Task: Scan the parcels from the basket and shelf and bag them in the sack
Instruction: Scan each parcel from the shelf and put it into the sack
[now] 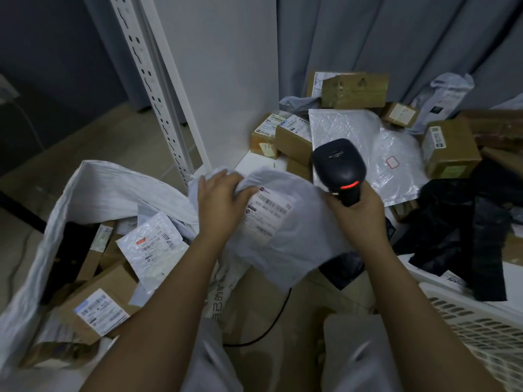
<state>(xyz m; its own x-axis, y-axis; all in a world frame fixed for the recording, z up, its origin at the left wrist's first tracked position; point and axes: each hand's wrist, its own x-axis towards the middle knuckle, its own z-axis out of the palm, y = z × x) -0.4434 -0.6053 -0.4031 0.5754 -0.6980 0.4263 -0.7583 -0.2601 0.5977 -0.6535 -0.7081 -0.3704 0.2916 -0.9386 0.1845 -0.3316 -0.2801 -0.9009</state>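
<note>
Gripping a soft grey plastic mailer [285, 222] by its crumpled top edge, the left hand [219, 200] has its fingers curled into the thin film beside a white paper label [268, 213] printed with barcodes. The right hand [358, 213] clenches the handle of a black, smooth-shelled scanner [338, 168], whose rounded head points away and shows one red light strip. The mailer hangs between the two hands, just above the rim of the sack. That white woven sack [93, 188] gapes open at the left, holding at least two brown cardboard boxes and one quilted white bubble envelope [152, 247]. On the white shelf [254, 159] behind lie at least six taped cardboard boxes, one padded envelope [342, 125] and one glossy clear bag [396, 162]. A white slotted plastic basket [478, 326] sits at the lower right.
</note>
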